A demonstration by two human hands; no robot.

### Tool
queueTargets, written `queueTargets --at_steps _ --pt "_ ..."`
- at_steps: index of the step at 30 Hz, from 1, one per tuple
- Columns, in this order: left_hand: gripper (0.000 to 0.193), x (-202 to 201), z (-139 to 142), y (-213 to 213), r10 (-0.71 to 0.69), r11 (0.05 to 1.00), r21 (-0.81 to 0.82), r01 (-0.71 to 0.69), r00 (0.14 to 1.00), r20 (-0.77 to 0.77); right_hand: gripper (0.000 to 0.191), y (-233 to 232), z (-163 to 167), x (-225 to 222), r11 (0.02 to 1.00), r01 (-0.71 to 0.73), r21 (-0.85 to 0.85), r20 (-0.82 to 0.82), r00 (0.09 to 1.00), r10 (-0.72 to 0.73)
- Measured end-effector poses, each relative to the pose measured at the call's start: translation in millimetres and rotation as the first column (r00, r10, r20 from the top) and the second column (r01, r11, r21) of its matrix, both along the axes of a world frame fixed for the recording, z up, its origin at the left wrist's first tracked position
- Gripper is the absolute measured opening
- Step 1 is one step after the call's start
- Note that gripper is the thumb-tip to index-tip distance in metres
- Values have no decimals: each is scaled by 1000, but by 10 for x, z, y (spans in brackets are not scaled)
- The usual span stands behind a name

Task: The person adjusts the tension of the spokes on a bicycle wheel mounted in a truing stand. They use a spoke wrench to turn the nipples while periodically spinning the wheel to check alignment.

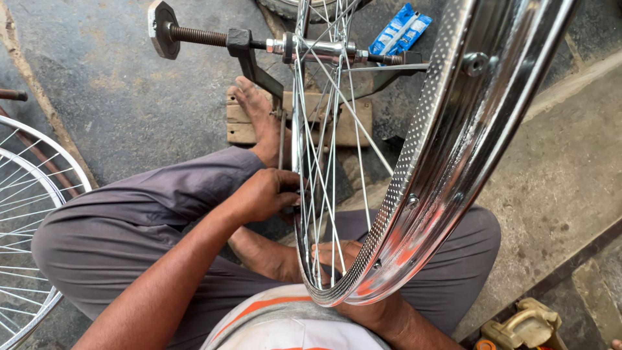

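A shiny chrome bicycle wheel rim (453,149) with thin spokes (324,162) stands upright in a metal truing stand (259,61), its hub axle (317,46) held across the top. My left hand (265,193) is closed at the spokes on the rim's left side, fingers pinched there; whether it grips a small tool I cannot tell. My right hand (340,254) lies behind the spokes near the rim's bottom, fingers against the rim, partly hidden by it. I sit cross-legged in grey trousers, one bare foot (256,113) resting on a wooden block (241,123).
Another spoked wheel (26,214) lies at the left edge. A blue packet (398,31) lies on the dark floor beyond the hub. A yellowish plastic object (525,324) sits at bottom right by a concrete step (564,162).
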State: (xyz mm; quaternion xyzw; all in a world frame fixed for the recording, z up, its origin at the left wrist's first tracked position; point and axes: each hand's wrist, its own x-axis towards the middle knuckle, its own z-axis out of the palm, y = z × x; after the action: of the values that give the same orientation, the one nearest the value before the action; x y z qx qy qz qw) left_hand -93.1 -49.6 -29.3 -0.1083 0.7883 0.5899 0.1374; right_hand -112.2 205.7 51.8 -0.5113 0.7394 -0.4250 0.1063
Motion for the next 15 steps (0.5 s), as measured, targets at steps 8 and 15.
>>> queueTargets --at_steps 8,15 --pt "28 139 47 153 347 928 -48 -369 905 -247 33 4 147 23 999 36 -1 23 999 -36" --pt "27 192 85 167 428 900 65 -432 901 67 24 80 355 31 998 68 -12 145 987 -66"
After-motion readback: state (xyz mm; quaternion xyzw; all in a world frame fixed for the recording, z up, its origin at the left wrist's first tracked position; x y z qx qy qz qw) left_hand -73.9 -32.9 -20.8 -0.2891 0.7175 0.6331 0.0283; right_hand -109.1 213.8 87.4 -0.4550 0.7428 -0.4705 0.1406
